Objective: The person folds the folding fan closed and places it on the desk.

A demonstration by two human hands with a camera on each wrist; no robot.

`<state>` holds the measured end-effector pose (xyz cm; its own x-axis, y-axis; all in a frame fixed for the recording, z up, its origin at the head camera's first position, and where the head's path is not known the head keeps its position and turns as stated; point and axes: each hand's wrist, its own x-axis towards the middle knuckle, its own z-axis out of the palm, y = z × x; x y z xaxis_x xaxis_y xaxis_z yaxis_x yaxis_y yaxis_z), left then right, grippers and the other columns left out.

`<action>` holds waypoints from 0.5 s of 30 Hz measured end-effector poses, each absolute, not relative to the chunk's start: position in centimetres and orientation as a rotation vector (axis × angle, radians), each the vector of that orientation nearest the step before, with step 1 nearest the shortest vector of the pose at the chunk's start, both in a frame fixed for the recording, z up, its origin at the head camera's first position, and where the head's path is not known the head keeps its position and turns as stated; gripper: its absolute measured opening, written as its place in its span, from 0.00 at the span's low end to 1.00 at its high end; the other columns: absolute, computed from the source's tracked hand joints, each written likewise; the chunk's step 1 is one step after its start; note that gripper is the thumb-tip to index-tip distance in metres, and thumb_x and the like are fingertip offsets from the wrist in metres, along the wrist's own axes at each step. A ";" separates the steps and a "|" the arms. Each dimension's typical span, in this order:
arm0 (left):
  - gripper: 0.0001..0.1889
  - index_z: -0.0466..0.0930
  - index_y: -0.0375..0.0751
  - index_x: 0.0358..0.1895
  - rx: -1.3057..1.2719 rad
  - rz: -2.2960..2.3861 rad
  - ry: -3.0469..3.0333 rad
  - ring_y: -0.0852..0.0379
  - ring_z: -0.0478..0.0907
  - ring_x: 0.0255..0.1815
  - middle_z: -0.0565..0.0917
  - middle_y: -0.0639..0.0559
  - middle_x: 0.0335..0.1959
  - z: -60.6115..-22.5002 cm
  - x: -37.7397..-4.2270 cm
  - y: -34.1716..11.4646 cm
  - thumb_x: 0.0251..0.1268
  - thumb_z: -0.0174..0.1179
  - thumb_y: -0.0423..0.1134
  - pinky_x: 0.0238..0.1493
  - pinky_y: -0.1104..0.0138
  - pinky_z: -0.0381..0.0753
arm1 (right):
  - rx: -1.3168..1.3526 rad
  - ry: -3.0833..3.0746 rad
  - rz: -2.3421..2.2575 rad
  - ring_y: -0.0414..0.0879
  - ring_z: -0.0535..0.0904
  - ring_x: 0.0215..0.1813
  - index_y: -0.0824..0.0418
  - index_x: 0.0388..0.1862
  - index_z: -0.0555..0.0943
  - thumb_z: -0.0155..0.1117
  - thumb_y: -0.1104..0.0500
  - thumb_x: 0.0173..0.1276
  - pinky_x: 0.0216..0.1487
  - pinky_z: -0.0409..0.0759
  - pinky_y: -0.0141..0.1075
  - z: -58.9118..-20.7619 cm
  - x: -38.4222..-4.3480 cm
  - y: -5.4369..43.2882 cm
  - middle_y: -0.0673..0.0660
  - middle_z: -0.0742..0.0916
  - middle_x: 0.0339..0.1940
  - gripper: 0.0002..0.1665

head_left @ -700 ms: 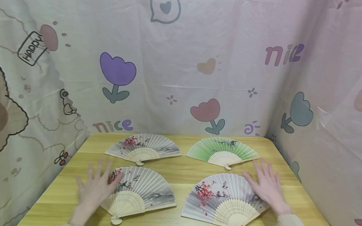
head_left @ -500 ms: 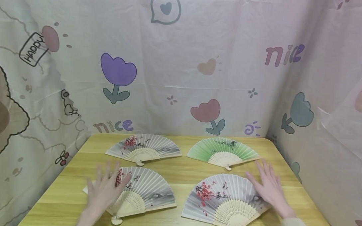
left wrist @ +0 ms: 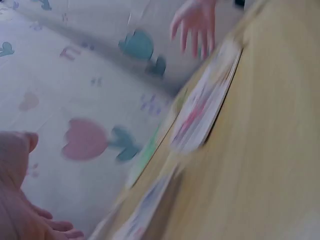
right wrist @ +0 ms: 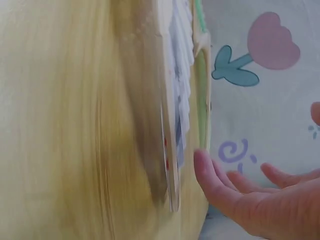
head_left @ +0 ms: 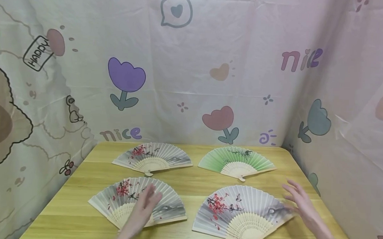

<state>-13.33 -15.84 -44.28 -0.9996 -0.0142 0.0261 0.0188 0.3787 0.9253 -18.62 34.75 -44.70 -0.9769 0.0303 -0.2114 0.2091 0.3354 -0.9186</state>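
Four spread folding fans would be several: two lie in the near row. Over the near left grey fan with red blossoms (head_left: pixel 172 208) hovers my left hand (head_left: pixel 144 207), fingers relaxed and holding nothing. In the left wrist view that hand (left wrist: pixel 17 195) shows at the lower left, apart from the fans. Beside the right end of the near right grey fan (head_left: pixel 236 209) is my right hand (head_left: pixel 304 206), its fingers loosely bent. The right wrist view has this hand (right wrist: pixel 265 205) next to the fan's edge (right wrist: pixel 172 125), with a gap between; nothing is held.
Behind them on the wooden table (head_left: pixel 64 210) lie another grey blossom fan (head_left: pixel 153 163) and a green fan (head_left: pixel 237 166), both spread. A patterned white cloth (head_left: pixel 180 80) hangs around the back and sides of the table.
My left hand has moved right across the near left fan and turned sideways. My right hand has shifted right and toward me, off the near right fan. The fans keep their places.
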 end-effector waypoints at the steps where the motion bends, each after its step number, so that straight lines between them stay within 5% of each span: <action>1: 0.38 0.48 0.24 0.77 -0.003 -1.812 -2.539 0.27 0.65 0.72 0.62 0.24 0.74 -44.5 -13.1 -15.2 0.78 0.51 0.47 0.71 0.39 0.74 | 0.244 2.389 -1.756 0.50 0.75 0.61 0.67 0.81 0.38 0.39 0.41 0.83 0.52 0.86 0.34 -44.8 -18.5 35.1 0.74 0.57 0.77 0.45; 4: 0.37 0.46 0.18 0.75 -0.009 -2.145 -2.380 0.29 0.66 0.73 0.62 0.22 0.73 -45.1 -12.6 -13.4 0.80 0.48 0.44 0.73 0.47 0.74 | 0.305 2.269 -1.868 0.38 0.80 0.51 0.67 0.79 0.41 0.43 0.44 0.82 0.51 0.88 0.36 -45.2 -18.1 36.1 0.64 0.69 0.67 0.43; 7: 0.38 0.41 0.15 0.74 -0.028 -2.520 -2.172 0.37 0.69 0.73 0.64 0.23 0.72 -46.0 -12.1 -12.3 0.81 0.46 0.44 0.75 0.58 0.74 | 0.327 2.193 -1.960 0.38 0.83 0.46 0.66 0.77 0.44 0.45 0.48 0.82 0.50 0.89 0.38 -45.8 -17.7 37.1 0.52 0.74 0.56 0.38; 10: 0.41 0.39 0.16 0.74 0.011 -2.784 -2.008 0.44 0.71 0.72 0.63 0.24 0.73 -46.8 -11.7 -11.2 0.80 0.48 0.47 0.76 0.62 0.71 | 0.320 2.134 -1.973 0.40 0.84 0.47 0.67 0.79 0.38 0.43 0.50 0.83 0.51 0.89 0.39 -46.2 -17.3 38.1 0.52 0.74 0.55 0.40; 15: 0.45 0.41 0.17 0.74 0.282 -3.022 -1.841 0.57 0.80 0.61 0.80 0.38 0.63 -47.3 -11.2 -9.3 0.75 0.57 0.48 0.72 0.61 0.78 | 0.358 2.063 -1.947 0.44 0.85 0.45 0.73 0.78 0.29 0.45 0.53 0.82 0.54 0.90 0.41 -46.5 -16.6 39.5 0.58 0.74 0.52 0.47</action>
